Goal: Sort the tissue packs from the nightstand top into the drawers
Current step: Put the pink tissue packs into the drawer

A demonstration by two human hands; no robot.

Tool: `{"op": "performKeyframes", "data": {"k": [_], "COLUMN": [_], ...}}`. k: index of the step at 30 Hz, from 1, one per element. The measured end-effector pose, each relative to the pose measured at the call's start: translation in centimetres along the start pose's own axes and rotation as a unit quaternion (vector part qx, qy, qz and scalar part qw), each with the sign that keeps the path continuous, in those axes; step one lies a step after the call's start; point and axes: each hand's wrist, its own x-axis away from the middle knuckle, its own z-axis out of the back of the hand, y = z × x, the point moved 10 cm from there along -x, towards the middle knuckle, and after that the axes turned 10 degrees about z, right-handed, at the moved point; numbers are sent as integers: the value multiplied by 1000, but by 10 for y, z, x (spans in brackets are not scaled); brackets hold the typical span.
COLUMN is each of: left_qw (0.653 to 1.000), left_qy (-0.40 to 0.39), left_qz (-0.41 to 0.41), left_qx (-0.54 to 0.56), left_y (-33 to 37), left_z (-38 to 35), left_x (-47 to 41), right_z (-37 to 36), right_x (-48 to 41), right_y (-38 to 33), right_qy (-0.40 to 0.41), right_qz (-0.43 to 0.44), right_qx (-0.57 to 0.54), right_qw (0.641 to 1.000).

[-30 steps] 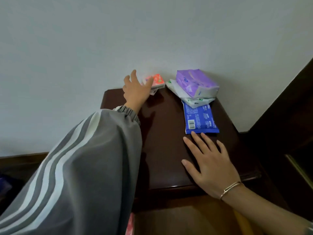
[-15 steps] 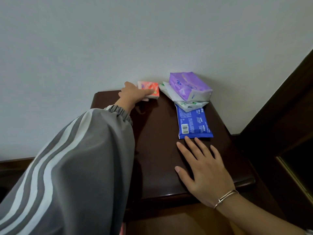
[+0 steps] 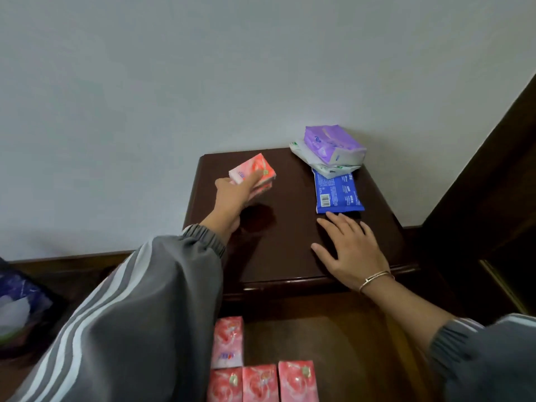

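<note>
Left grip curled round pink pack over back left of nightstand top; its logo blurred. Right grip lay flat, spread, just short of blue pack: barcode showed, white print unreadable. Four more pink packs lay in open drawer.

left grip holds pink pack | right grip flat on nightstand top
</note>
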Motion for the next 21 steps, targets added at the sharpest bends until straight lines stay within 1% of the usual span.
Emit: {"op": "performKeyframes", "data": {"k": [2, 4, 6, 7, 8, 11, 12, 15, 17, 19, 21], "left_qw": [998, 995, 991, 989, 987, 983, 982, 979, 980, 981, 976], "left_qy": [-58, -86, -107, -115, -120, -124, -126, -133, -109, -85, -93], "left_qz": [-2, 6, 53, 79, 98, 130, 137, 149, 157, 153, 153], "left_qx": [-15, -56, -63, -57, -48, -32, -33, -50, -59, -83, -125], "left_y": [-5, -15, -37, -49, -59, -87, -95, -118, -131, -140, -147], "left_z": [-13, -17, -14, -11, -6, 7, 10, 11, 15, 20, 21], "left_x": [44, 83, 116, 131, 144, 177, 186, 211, 219, 226, 236], "right_z": [12, 26, 41, 45, 45, 25, 20, 6, -7, -19, -29], "right_x": [3, 7, 13, 18, 23, 46, 55, 80, 94, 106, 115], "right_y": [-1, -2, -1, 0, -1, -30, -44, -84, -101, -111, -114], "right_qy": [49, 97, 155, 170, 166, 73, 46, -31, -81, -105, -110], "right_qz": [1, 3, -7, -21, -42, -99, -99, -98, -114, -139, -163], "right_qx": [-31, -85, -165, -211, -266, -443, -468, -497, -522, -570, -610], "right_qw": [998, 992, 974, 962, 949, 888, 877, 862, 842, 803, 768]}}
